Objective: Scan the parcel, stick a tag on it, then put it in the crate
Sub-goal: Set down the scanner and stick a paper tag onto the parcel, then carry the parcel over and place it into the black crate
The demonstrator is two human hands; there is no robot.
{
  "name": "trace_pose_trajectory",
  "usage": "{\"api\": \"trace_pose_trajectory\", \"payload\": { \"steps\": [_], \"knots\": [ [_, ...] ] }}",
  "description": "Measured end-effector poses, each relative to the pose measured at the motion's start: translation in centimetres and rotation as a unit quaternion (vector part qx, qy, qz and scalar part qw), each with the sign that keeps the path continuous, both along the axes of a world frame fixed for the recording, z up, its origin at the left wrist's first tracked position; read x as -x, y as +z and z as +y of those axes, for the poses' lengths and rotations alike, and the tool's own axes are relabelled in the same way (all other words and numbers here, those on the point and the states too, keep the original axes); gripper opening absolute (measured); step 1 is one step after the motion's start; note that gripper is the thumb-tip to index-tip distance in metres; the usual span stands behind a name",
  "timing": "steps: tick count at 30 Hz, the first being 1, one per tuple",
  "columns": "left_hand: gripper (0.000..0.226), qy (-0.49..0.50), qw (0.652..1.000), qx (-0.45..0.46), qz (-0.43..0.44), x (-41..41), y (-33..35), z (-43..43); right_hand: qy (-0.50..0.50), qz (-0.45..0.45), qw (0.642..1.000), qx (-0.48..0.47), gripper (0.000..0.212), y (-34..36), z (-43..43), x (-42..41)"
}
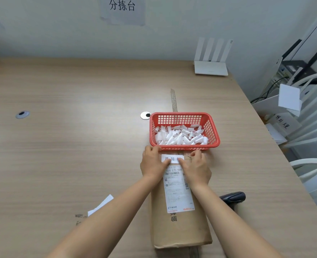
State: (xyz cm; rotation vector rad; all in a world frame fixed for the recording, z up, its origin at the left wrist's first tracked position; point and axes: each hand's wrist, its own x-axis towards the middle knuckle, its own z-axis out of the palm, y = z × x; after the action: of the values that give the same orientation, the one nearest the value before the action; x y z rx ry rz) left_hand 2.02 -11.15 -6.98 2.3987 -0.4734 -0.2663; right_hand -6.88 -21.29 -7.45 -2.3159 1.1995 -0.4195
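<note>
A long brown paper parcel (pixel 180 226) lies on the desk, running away from me, with a white shipping label (pixel 178 192) on top. A small white tag (pixel 170 158) with printed characters sits on the parcel's far end. My left hand (pixel 153 164) and my right hand (pixel 196 169) both press on the tag, thumbs on its lower edge and fingers over the parcel's sides. A black handheld scanner (pixel 234 197) lies on the desk right of the parcel.
A red mesh basket (pixel 214 131) of several curled white tags stands just beyond the parcel. A white router (pixel 210 67) sits at the back right. White paper scraps (pixel 101 205) lie at the left. White crates (pixel 313 108) stand past the desk's right edge.
</note>
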Motion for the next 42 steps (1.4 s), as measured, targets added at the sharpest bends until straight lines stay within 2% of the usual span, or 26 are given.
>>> {"api": "trace_pose_trajectory", "payload": {
  "steps": [4, 7, 9, 13, 18, 22, 26, 29, 35, 42],
  "knots": [
    [0.043, 0.017, 0.999, -0.030, 0.014, -0.5, -0.2, 1.1, -0.005, -0.005, 1.000, 0.001, 0.025, -0.3, -0.5, 1.1],
    [0.039, 0.033, 0.998, -0.024, 0.040, -0.4, -0.5, 2.4, 0.008, -0.006, 1.000, -0.019, 0.017, -0.2, -0.6, 1.9],
    [0.038, 0.023, 0.998, -0.009, 0.054, 0.1, -0.8, 3.4, 0.033, -0.020, 0.998, -0.046, 0.018, -0.2, -0.8, 2.9],
    [0.045, -0.046, 0.998, 0.005, 0.045, 1.8, -1.2, 5.8, 0.116, -0.045, 0.986, -0.115, 0.032, 0.4, -0.6, 6.0],
    [0.077, -0.158, 0.985, -0.028, 0.058, 4.4, -1.0, 7.6, 0.207, 0.030, 0.966, -0.153, 0.062, 1.4, 0.9, 8.5],
    [0.094, -0.203, 0.974, -0.047, 0.091, 5.9, -1.1, 8.8, 0.222, 0.109, 0.949, -0.196, 0.093, 1.7, 2.3, 9.4],
    [0.123, -0.224, 0.957, -0.028, 0.181, 6.6, -1.3, 9.8, 0.204, 0.120, 0.949, -0.207, 0.101, 1.9, 3.8, 9.8],
    [0.130, -0.228, 0.953, 0.001, 0.202, 6.4, -1.2, 10.4, 0.181, 0.121, 0.955, -0.200, 0.102, 2.0, 5.4, 10.0],
    [0.128, -0.305, 0.939, 0.027, 0.156, 4.9, 0.0, 11.1, 0.106, 0.047, 0.977, -0.178, 0.102, 2.9, 8.2, 11.1],
    [0.127, -0.431, 0.898, 0.019, 0.088, 6.4, 4.2, 8.3, 0.007, -0.043, 0.988, -0.147, 0.100, 5.6, 9.5, 15.7]
  ]
}}
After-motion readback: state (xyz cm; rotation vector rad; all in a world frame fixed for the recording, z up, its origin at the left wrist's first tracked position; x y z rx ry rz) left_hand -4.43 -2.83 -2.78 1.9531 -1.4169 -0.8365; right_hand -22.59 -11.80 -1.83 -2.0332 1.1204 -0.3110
